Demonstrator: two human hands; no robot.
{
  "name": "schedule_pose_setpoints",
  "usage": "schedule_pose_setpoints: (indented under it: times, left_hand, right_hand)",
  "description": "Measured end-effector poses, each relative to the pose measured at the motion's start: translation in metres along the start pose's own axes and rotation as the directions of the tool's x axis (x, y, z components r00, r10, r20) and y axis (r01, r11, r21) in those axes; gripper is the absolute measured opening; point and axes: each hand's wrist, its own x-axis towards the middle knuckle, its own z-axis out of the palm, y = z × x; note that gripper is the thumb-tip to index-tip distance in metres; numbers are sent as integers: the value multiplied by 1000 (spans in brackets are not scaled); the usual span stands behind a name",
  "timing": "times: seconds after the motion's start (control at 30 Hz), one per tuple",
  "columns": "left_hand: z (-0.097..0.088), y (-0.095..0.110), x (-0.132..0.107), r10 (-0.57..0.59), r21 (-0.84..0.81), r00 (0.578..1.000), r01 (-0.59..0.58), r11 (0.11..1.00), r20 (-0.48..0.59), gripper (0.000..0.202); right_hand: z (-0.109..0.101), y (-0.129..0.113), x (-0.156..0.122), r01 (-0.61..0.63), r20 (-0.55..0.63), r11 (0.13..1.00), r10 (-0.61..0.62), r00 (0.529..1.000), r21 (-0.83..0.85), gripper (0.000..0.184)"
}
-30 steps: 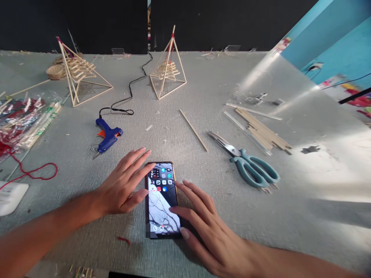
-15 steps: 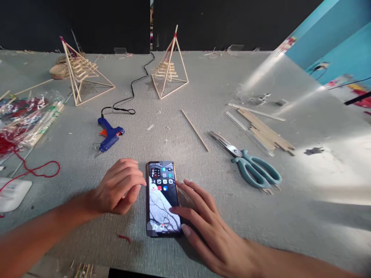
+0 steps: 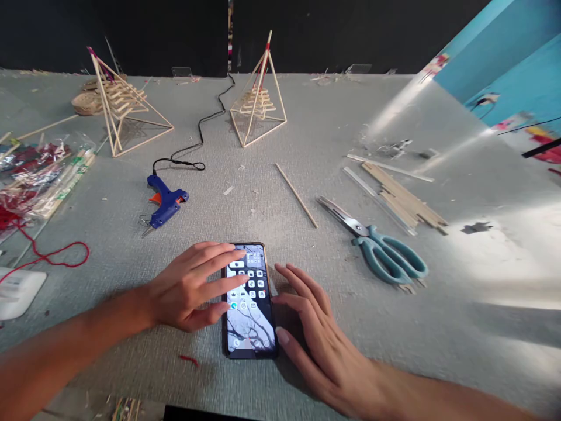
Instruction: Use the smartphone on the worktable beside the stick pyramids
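A smartphone (image 3: 249, 327) lies face up on the grey table, its lit screen showing app icons over a picture of branches. My left hand (image 3: 193, 286) reaches over the phone's left side with fingers apart, fingertips above the upper half of the screen. Whether they touch the glass I cannot tell. Along the phone's right edge rests my right hand (image 3: 313, 327), fingers spread and holding nothing. Its thumb and index tip are close to the phone's side.
Beyond the phone are a blue glue gun (image 3: 165, 202) with a black cord, a wooden stick (image 3: 297, 196) and teal-handled scissors (image 3: 388, 257). Two stick pyramids (image 3: 258, 102) stand at the back. Flat wood strips (image 3: 401, 196) lie right, bagged materials (image 3: 44, 175) and red yarn (image 3: 61, 257) left.
My left hand has opened from a loose curl and moved right over the screen. My right index finger has drawn back to the phone's edge. The screen shows a different set of icons.
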Motion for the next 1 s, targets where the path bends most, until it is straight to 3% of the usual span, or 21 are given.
schedule_pose_setpoints:
  times: [0.17,0.4,0.53,0.73,1.0]
  left_hand:
    - [1,-1,-1,34,-35,990,-30,999,138,51]
    - [3,-3,-2,14,-53,989,-7,999,149,56]
    - [2,-3,-1,10,-57,994,-4,998,112,54]
    - [-3,-1,-1,81,-101,996,-78,992,23,47]
    - [-3,3,-5,140,-93,980,-154,984,-142,13]
  right_hand:
    - [0,1,0,-8,14,1000,8,1000,-2,34]
    - [2,2,-2,-19,19,999,20,1000,-31,44]
    - [4,2,-1,-13,36,996,16,999,-85,57]
    - [3,1,2,-11,33,996,14,999,-92,56]
    - [-1,3,1,-26,18,999,26,1000,23,33]
